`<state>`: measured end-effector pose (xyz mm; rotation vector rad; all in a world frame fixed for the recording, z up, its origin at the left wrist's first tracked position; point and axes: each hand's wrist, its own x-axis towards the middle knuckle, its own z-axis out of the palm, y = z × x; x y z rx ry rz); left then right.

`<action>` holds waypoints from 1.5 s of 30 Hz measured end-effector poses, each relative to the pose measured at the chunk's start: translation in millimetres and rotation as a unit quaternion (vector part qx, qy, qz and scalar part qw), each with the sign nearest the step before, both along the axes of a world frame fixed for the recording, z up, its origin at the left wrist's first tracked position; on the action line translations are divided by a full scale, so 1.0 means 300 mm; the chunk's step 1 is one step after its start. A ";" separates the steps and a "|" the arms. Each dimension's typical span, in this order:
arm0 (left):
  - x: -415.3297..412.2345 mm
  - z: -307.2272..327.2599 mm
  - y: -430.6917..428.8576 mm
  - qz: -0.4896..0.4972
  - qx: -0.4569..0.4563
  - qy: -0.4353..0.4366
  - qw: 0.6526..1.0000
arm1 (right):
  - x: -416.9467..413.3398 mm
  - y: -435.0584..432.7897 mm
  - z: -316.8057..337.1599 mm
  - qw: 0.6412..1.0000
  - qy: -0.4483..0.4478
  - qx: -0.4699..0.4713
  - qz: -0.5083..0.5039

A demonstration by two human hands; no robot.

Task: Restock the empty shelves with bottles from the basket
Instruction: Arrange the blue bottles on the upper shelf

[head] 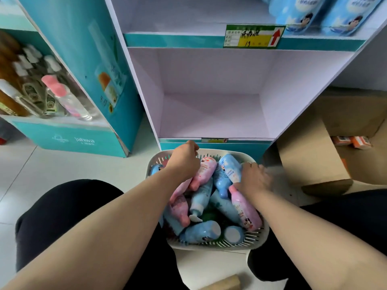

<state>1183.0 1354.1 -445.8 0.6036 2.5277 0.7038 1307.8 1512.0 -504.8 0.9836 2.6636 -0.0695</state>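
Both hands down in the basket [259, 237], just below the empty shelf [211, 114]. Left hand [185, 158] curled over a pink bottle [204, 172], long axis pointing shelfward; right hand [254, 178] blurred against a blue bottle [230, 167], grip unclear. Left nearer the shelf.

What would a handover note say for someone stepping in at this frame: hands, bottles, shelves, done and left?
Left hand: reaching into the basket at its far side; grip hidden.
Right hand: on a blue bottle at the basket's right edge; fingers blurred, grasp unclear.
Basket: full of pink and blue bottles, on the floor between the knees.
Done: upper shelf holds blue bottles at its right end.
Left: lower shelf is bare; fill it.
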 end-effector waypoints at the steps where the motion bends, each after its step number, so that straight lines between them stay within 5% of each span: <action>1: 0.000 -0.003 0.005 -0.002 0.002 -0.001 1.000 | -0.001 -0.002 -0.015 1.000 0.000 0.008 0.001; 5: 0.003 -0.013 0.006 -0.005 -0.002 -0.002 1.000 | -0.013 0.001 -0.035 1.000 0.010 0.030 -0.001; 10: 0.014 -0.021 0.006 -0.021 -0.033 -0.003 0.999 | -0.005 0.020 -0.009 0.995 0.072 -0.056 -0.034; 15: 0.045 -0.024 0.010 -0.114 -0.084 0.008 0.990 | 0.021 0.028 0.063 0.982 0.166 -0.083 -0.032; 25: 0.307 -0.129 -0.073 -0.407 -0.209 -0.042 0.888 | 0.118 0.011 0.180 0.952 0.203 -0.225 -0.026; 33: 0.378 -0.203 -0.051 -0.443 -0.265 0.080 0.853 | 0.161 0.002 0.154 0.957 0.141 -0.255 -0.002; 38: 0.311 -0.170 -0.049 -0.377 -0.194 0.032 0.905 | 0.128 0.018 0.160 0.953 0.169 -0.251 -0.009; 42: 0.206 -0.050 -0.051 -0.188 -0.078 -0.022 0.979 | 0.103 0.028 0.178 0.941 0.219 -0.254 -0.034; 45: 0.116 -0.010 -0.093 -0.034 0.011 -0.008 0.999 | 0.100 0.025 0.188 0.941 0.219 -0.254 -0.045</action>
